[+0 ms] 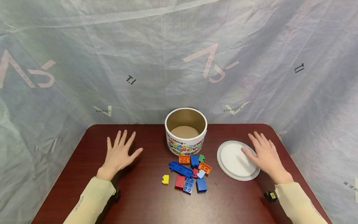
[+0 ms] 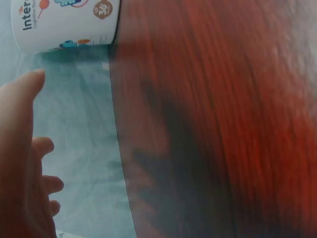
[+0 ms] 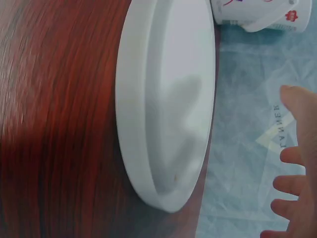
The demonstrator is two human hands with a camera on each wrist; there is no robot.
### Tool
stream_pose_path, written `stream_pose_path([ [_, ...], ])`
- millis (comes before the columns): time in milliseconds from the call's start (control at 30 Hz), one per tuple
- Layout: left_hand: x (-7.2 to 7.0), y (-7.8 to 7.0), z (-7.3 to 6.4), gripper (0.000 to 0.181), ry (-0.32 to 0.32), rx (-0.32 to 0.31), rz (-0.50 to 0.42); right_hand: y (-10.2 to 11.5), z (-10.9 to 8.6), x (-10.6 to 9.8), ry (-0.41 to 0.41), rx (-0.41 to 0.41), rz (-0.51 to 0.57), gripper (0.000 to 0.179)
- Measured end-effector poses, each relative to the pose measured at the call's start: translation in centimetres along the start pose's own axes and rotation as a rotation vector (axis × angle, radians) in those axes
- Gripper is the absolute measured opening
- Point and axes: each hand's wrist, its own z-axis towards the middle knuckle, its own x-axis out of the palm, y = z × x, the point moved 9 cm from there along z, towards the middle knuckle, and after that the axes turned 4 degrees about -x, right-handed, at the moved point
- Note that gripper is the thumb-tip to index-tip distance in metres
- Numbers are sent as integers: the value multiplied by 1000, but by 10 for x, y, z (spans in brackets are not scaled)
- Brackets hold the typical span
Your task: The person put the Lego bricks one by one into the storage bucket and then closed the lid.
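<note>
My left hand (image 1: 118, 155) is spread over the left side of the table, holding nothing, its shadow beneath it in the left wrist view. On the right, my right hand (image 1: 267, 157) has its fingers extended, with the thumb overlapping the white round lid (image 1: 237, 161). Between the hands stands an open, printed white bucket (image 1: 185, 146), its inside bare. In front of it lies a loose group of building blocks: a long blue piece (image 1: 181, 169), a red block (image 1: 180, 181), a blue block (image 1: 201, 185), an orange block (image 1: 205, 168) and a small yellow block (image 1: 165, 179).
The dark red wooden table (image 1: 139, 202) has rounded far corners. Pale printed sheeting (image 1: 156, 62) hangs behind it and along both sides. A small green block (image 1: 201, 158) lies near the bucket's base, and a light blue one (image 1: 200, 174) sits among the others.
</note>
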Motion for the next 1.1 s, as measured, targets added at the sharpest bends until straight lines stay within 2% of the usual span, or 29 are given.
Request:
stream_pose_path([
  [267, 1, -22, 6, 84, 24, 22, -137, 33, 1, -10, -133, -159, 51, 49],
  [400, -1, -37, 11, 80, 7, 36, -252, 49, 2, -10, -116, -160, 103, 37],
  [567, -6, -57, 17, 70, -4, 49, -426, 65, 5, -4, -65, -135, 164, 32],
  [767, -10, -79, 24, 64, -3, 48, -598, 84, 7, 1, -52, -197, 152, 28],
  [933, -8, -92, 30, 61, 4, 51, -640, 100, 8, 6, -50, -280, 112, 28],
  [1100, -3, -100, 36, 62, 19, 56, -634, 114, 7, 16, 2, -307, 115, 29],
])
